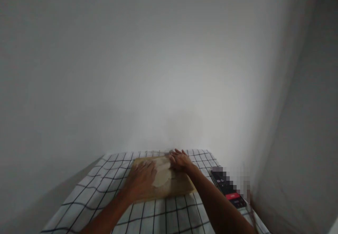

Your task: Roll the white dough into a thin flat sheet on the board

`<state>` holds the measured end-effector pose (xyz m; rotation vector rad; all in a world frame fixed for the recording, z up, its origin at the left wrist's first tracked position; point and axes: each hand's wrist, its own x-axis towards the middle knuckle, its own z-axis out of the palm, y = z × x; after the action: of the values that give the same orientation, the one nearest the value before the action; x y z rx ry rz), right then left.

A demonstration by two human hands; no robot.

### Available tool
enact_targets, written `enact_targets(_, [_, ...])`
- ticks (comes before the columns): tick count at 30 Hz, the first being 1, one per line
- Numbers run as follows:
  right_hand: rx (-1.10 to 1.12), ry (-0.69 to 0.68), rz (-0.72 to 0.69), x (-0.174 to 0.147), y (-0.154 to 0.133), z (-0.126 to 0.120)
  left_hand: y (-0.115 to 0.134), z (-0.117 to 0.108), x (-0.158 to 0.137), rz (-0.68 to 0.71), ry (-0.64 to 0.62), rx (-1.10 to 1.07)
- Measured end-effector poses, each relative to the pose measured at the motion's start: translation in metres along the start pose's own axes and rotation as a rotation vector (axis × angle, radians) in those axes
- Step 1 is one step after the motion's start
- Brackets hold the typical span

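Two bare hands work low in the view, beneath a broad pale grey wall that fills most of the picture. Below the wall, a white cloth with a thin dark grid covers the table and runs from the wall to the bottom edge. On the cloth, near its far end, lies a rectangular wooden board, its long side running left to right. A flat, pale, roughly round sheet of dough rests on the middle of the board, between the two hands and partly covered by them.

The left hand lies palm down on the left part of the board, fingers held close together and laid flat, their tips on the left edge of the dough. The right hand lies palm down at the far right part of the dough, fingers slightly spread and pointing left and away, flat on the surface. Neither hand grips anything.

To the right of the board, apart from it, a dark phone with a red patch on its screen lies on the cloth near the right wall; part of it is blurred out.
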<state>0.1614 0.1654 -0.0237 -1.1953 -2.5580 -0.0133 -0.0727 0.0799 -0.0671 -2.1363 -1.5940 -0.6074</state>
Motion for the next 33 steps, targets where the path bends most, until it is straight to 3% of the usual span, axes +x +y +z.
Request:
enact_targets(5, [-0.027, 0.017, -0.005, 0.020, 0.005, 0.009, -0.028, 0.024, 0.023, -0.071, 0.009, -0.011])
enact_targets(8, [0.023, 0.079, -0.049, 0.008, 0.012, 0.013, -0.031, 0.032, 0.023, -0.034, -0.010, -0.006])
enact_targets(12, [0.206, 0.059, -0.101, -0.014, 0.020, 0.005, -0.028, 0.031, 0.018, -0.025, -0.032, 0.019])
enact_targets(15, [0.502, 0.281, -0.056, -0.033, 0.020, -0.008, -0.024, 0.024, 0.015, -0.022, -0.052, 0.003])
enact_targets(19, [1.101, 0.504, 0.188, -0.057, 0.004, -0.025, -0.017, 0.013, 0.009, 0.025, -0.064, 0.005])
enact_targets(22, [1.650, 0.509, 0.263, -0.072, -0.019, -0.038, -0.006, 0.005, 0.000, 0.040, -0.051, 0.005])
enact_targets(24, [1.879, 0.500, 0.249, -0.083, -0.037, -0.048, 0.002, 0.002, -0.006, 0.045, -0.039, -0.008])
enact_targets(28, [2.130, 0.481, 0.205, -0.105, -0.073, -0.069, 0.012, 0.001, -0.016, 0.040, 0.000, -0.065])
enact_targets(33, [2.406, 0.401, 0.140, -0.130, -0.104, -0.094, 0.013, 0.012, -0.016, -0.065, 0.084, -0.061])
